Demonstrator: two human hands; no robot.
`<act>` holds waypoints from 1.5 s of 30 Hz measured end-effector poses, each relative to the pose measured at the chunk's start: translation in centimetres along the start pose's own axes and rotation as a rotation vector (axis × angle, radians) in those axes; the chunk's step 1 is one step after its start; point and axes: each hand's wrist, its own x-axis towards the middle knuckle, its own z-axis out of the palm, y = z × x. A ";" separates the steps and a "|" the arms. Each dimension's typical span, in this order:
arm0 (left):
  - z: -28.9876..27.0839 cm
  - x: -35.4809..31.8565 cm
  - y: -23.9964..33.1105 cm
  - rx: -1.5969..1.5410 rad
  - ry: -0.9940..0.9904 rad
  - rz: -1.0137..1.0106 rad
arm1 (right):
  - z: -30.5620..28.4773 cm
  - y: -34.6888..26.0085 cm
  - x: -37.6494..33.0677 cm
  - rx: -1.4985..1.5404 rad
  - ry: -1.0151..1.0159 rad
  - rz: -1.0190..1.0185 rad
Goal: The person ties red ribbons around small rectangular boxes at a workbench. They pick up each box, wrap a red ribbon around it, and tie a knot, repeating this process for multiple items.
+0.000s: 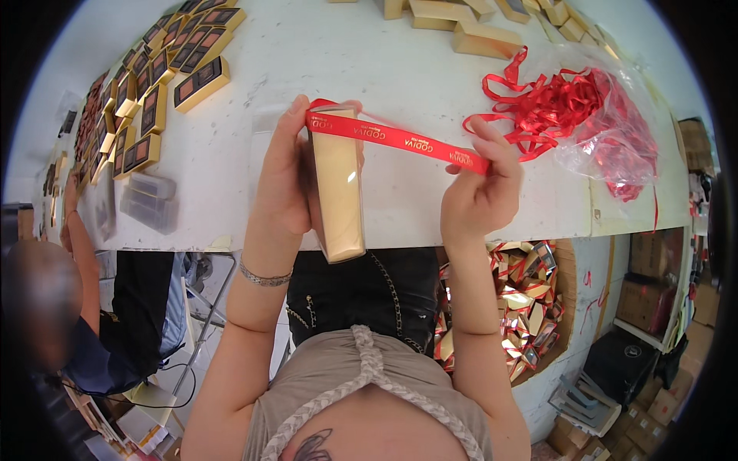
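Ribbon [400, 140], bright red, crosses the frame's middle; I see the left hand [288, 173] gripping a gold box [338, 192], the right hand [484, 192] pinching ribbon.

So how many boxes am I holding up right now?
1: the gold box, in your left hand. Your right hand holds the red ribbon stretched from the box's far end.
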 end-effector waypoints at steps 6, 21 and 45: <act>1.0 1.0 0.0 0.074 0.318 0.248 | -0.8 -2.0 -0.4 0.251 -0.498 -0.069; 2.0 0.5 0.2 0.155 0.405 0.407 | 0.3 -2.2 -3.3 0.321 -0.758 0.392; 2.2 1.5 0.0 0.180 0.060 0.405 | -1.6 -1.8 -1.3 0.332 -0.558 0.324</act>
